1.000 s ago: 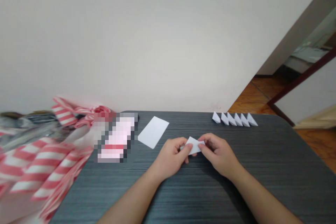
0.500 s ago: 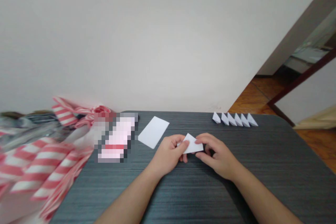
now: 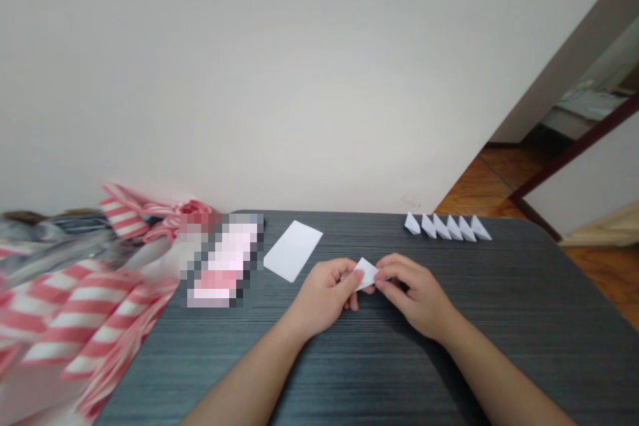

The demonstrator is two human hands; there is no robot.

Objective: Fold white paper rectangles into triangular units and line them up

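Note:
A small folded piece of white paper [image 3: 367, 273] is pinched between my left hand [image 3: 324, 295] and my right hand [image 3: 412, 293], just above the middle of the dark wood-grain table [image 3: 379, 359]. Its fingers cover most of the paper's lower edge. A flat white paper rectangle [image 3: 293, 250] lies a little beyond and to the left of my left hand, untouched. Along the far edge, to the right, stands a row of several small folded paper triangles [image 3: 446, 227].
A pink-and-white striped bag [image 3: 80, 306] and grey cloth [image 3: 50, 243] bulge in at the left. A pixelated pink object [image 3: 224, 266] lies on the table's far left. A white wall stands behind; a doorway and wooden floor [image 3: 489, 186] show at right.
The paper now looks smaller and more tightly folded between my fingers. My right hand has closed in towards my left hand. The rectangle and the row of triangles have not moved.

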